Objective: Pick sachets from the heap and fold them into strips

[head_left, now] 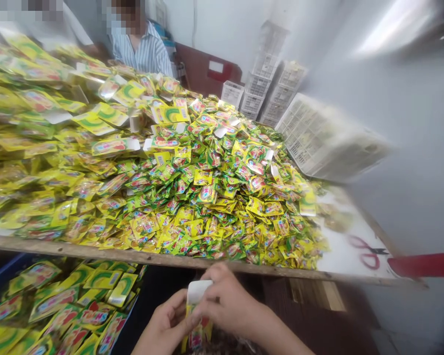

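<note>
Filling in hand: left hand [166, 323] and right hand [227, 303] both pinching one open-topped packet [197, 315] below the table edge [96, 250]. Next, probably, needing small sachets [207, 197] from above that edge.

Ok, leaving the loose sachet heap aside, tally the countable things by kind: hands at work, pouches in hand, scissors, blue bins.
Hands at work: 2, left hand and right hand
Pouch held in both hands: 1
Red-handled scissors on the table: 1
Blue bin of larger pouches: 1
Total: 5
</note>
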The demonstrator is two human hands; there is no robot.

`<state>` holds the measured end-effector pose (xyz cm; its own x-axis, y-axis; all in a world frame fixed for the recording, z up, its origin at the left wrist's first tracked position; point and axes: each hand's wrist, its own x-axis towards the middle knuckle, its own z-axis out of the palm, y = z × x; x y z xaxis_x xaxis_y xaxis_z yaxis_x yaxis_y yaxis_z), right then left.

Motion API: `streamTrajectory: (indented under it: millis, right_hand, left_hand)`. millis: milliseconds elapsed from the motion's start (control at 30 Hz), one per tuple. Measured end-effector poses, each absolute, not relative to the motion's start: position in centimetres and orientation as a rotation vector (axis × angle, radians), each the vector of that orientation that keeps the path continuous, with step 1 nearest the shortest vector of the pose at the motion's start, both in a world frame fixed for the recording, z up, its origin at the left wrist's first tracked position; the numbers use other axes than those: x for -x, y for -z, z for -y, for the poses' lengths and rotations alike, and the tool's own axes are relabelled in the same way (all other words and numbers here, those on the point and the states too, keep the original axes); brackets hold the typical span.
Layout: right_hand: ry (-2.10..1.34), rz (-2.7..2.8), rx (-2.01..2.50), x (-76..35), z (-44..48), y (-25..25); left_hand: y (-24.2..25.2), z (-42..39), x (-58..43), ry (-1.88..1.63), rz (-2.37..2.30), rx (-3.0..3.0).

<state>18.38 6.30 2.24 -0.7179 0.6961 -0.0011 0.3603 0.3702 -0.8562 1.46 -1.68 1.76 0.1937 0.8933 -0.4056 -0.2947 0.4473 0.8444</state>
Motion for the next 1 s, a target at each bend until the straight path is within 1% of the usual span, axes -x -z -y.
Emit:
streamTrajectory:
  millis: [100,200,267,333,367,433,667,800,933,1000]
  right_hand:
    - [-1.397,2.132,0.924,-18.9,-6.0,-2.2]
    - [-1.535,1.727,1.071,-19.4,-6.4,-3.0]
    - [-1.768,1.395,1.169,-19.6,-6.5,-3.2]
    - [-2.047,1.166,1.151,-19.6,-6.1,-2.9]
    - [-2.147,1.106,1.113,-19.5,-5.8,-2.7]
    - [-2.234,1.068,1.048,-19.3,-5.2,-2.0]
    - [-2.288,0.852,0.912,-19.4,-4.0,0.3]
    - [-2.298,0.85,0.968,-18.9,-4.2,0.2]
    - [-2.091,1.09,1.172,-17.7,-5.3,-0.4]
    - [-1.965,1.23,1.183,-17.4,-5.9,-0.7]
  left_hand:
    - [-2.2,1.7,-1.6,-0.959,-1.089,-0.673]
    - [-3.0,1.6,-2.1,-1.022,-1.145,-0.53]
    - [-3.4,1.4,-2.4,-1.033,-1.123,-0.399]
    - [-3.7,1.1,-2.3,-1.0,-1.08,-0.297]
    - [-3.8,1.0,-2.2,-0.979,-1.07,-0.27]
    - [-4.0,0.7,-1.7,-0.956,-1.08,-0.258]
    - [-4.0,0.6,-0.8,-0.95,-1.061,-0.224]
    - [-3.9,0.7,-0.9,-0.964,-1.113,-0.254]
    - [-3.8,0.3,-0.7,-0.954,-1.228,-0.519]
    - [-3.3,0.1,-0.4,-0.963,-1.283,-0.622]
